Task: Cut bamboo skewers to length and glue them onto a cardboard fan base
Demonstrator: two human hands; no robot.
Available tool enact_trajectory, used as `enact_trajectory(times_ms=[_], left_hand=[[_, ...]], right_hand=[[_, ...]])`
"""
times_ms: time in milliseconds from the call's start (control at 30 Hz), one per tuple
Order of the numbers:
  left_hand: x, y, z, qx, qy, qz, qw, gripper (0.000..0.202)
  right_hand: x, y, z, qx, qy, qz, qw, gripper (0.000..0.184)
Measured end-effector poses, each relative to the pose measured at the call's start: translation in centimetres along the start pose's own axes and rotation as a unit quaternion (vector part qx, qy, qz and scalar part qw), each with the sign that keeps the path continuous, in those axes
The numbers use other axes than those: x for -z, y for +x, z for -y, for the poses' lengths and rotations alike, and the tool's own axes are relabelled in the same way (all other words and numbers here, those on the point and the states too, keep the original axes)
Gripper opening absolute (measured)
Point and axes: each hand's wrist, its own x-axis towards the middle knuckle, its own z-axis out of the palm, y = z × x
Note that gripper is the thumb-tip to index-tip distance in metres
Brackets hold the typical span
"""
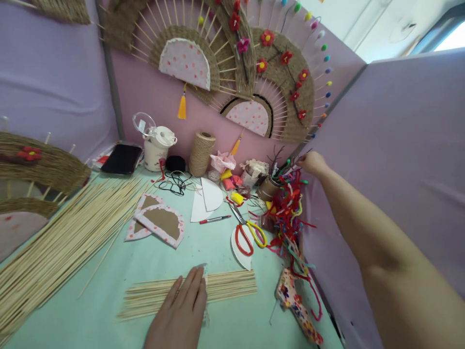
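- At the bottom centre of the frame I see my left hand (181, 310) lying flat on a small bundle of skewers (232, 286) on the table (109, 315), its grip open with the fingers straight.
- Just beyond, right of centre, red-and-yellow scissors (249, 235) lie on the table.
- Farther off at the right, my right hand (313, 162) is at the top of the pipe cleaners (288, 203). I cannot tell its grip, as the fingers are hidden.

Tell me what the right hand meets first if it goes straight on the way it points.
Probably the bunch of red and green fuzzy pipe cleaners standing in the brown cardboard tube; the right hand is at their tips, though depth is unclear.
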Motion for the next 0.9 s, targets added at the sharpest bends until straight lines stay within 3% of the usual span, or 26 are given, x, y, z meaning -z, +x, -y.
enact_trajectory(times_ms=[133, 233, 367, 433, 533, 633, 767, 900], left_hand=[[0.1, 0.1, -0.1, 0.005, -0.008, 0.013, 1.000, 0.050], [0.5, 0.2, -0.2, 0.009, -0.003, 0.051, 0.999, 0.049], [1.4, 0.6, -0.4, 0.011, -0.010, 0.090, 0.996, 0.045], [1.8, 0.8, -0.5, 0.007, -0.017, 0.103, 0.995, 0.044], [2.3, 1.1, -0.6, 0.011, -0.020, 0.130, 0.991, 0.045], [2.7, 1.2, -0.7, 0.012, -0.026, 0.151, 0.988, 0.046], [2.9, 1.1, -0.8, 0.010, -0.035, 0.158, 0.987, 0.043], [3.0, 1.0, -0.8, 0.009, -0.041, 0.168, 0.985, 0.045]], right_hand=[[2.9, -2.4, -0.9, -0.065, 0.008, -0.035, 0.997, 0.028], [5.7, -5.3, -0.4, -0.073, 0.039, -0.123, 0.989, 0.031], [8.6, -10.6, 2.1, -0.024, 0.104, -0.241, 0.965, 0.026], [8.6, -13.3, 4.3, 0.002, 0.201, -0.247, 0.948, 0.020], [5.9, -16.8, 8.4, 0.035, 0.411, -0.081, 0.907, 0.017], [1.1, -19.4, 12.8, 0.054, 0.525, 0.067, 0.847, 0.016], [-4.8, -22.5, 17.3, 0.062, 0.490, 0.144, 0.858, 0.021], [-6.7, -25.0, 18.7, 0.067, 0.417, 0.145, 0.895, 0.022]])
